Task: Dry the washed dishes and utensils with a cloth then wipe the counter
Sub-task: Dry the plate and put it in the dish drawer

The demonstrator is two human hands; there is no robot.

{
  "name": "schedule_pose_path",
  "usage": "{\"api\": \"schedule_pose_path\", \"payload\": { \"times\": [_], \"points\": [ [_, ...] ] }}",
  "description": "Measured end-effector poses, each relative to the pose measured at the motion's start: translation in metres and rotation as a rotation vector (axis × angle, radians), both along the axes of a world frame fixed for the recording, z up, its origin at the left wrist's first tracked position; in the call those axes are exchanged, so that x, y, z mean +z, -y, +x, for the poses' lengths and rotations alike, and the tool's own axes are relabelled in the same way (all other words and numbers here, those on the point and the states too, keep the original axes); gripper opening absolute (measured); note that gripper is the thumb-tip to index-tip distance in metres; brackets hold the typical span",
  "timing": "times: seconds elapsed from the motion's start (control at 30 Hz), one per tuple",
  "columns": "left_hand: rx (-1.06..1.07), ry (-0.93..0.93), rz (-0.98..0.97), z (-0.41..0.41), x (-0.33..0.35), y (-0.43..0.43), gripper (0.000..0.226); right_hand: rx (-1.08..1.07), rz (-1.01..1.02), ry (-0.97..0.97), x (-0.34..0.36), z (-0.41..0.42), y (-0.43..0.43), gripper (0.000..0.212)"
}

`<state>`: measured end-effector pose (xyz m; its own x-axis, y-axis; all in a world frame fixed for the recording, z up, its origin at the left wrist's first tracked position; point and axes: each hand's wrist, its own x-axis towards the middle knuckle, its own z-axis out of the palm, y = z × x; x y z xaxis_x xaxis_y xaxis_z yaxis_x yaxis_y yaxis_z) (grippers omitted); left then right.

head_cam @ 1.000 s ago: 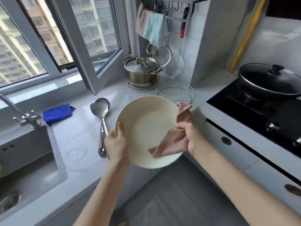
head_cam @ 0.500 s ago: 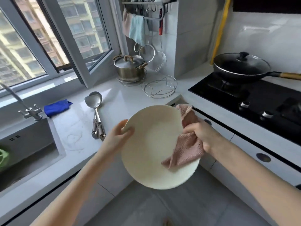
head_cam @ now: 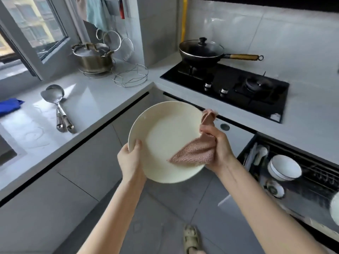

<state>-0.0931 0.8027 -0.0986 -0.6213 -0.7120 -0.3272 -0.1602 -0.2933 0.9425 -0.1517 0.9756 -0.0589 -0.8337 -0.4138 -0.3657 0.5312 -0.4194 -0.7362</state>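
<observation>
Your left hand grips plate at lower-left rim, thumb on top. Right hand clenches cloth against right rim. Plate mid-frame, face tilted up toward you.

My tabletop bears two ladles side by side, with a blue cloth near them. Farther back a lidded pot stands on a wire ring, a wire rack just beside it.
</observation>
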Motion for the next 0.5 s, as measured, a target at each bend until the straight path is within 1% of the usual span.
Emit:
{"api": "schedule_pose_path", "payload": {
  "times": [0.07, 0.13, 0.2, 0.27, 0.33, 0.4, 0.47, 0.5],
  "points": [
    [0.082, -0.024, 0.038, -0.003, -0.006, -0.030, 0.023, -0.049, -0.036, 0.036, -0.002, 0.012, -0.017, 0.018],
    [0.105, -0.050, 0.074, -0.006, -0.009, -0.058, 0.026, -0.080, -0.009, 0.066, -0.006, 0.023, -0.041, 0.027],
    [0.084, -0.065, 0.067, -0.013, -0.008, -0.081, 0.027, -0.102, 0.114, 0.113, -0.007, 0.036, -0.069, 0.025],
    [0.024, -0.061, -0.019, -0.023, -0.005, -0.102, 0.025, -0.241, 0.339, 0.071, -0.011, 0.044, -0.107, 0.025],
    [-0.069, -0.050, -0.112, -0.035, -0.002, -0.126, 0.023, -0.479, 0.565, -0.090, -0.010, 0.042, -0.156, 0.026],
    [-0.179, -0.039, -0.158, -0.044, -0.003, -0.160, 0.022, -0.657, 0.681, -0.301, 0.003, 0.036, -0.203, 0.025],
    [-0.309, -0.040, -0.161, -0.053, -0.005, -0.205, 0.024, -0.722, 0.817, -0.522, 0.015, 0.021, -0.239, 0.031],
    [-0.374, -0.044, -0.173, -0.057, -0.005, -0.231, 0.028, -0.683, 0.943, -0.613, 0.019, 0.014, -0.255, 0.038]
  ]
}}
